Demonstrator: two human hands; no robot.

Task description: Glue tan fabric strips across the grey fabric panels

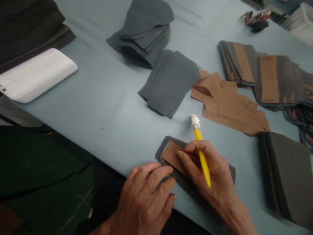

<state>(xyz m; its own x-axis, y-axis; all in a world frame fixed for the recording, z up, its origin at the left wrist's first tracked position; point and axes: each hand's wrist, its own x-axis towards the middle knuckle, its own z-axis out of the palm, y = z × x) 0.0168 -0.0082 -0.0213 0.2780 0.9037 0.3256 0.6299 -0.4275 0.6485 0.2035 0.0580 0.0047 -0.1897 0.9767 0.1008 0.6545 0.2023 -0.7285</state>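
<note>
At the table's near edge lies a dark grey fabric piece [162, 146] with a brown strip [174, 156] on top of it. My right hand [212, 169] grips a yellow-handled brush [204, 169] whose white, caked tip points away from me. Thumb and forefinger of that hand also touch the brown strip. My left hand [149, 192] lies with outstretched fingers along the near side of the grey piece, fingertips at its edge. Beyond the brush is a pile of loose brown strips [227, 101]. Loose grey pieces [172, 81] overlap just left of those strips.
Further back sits a stack of grey pieces [149, 19]. Grey pieces with brown strips [269, 78] are heaped at right, above a thick dark stack [290, 176]. A white curved object [39, 75] and dark folded fabric [26, 29] occupy the left. Crumpled material [255, 19] lies at the far right.
</note>
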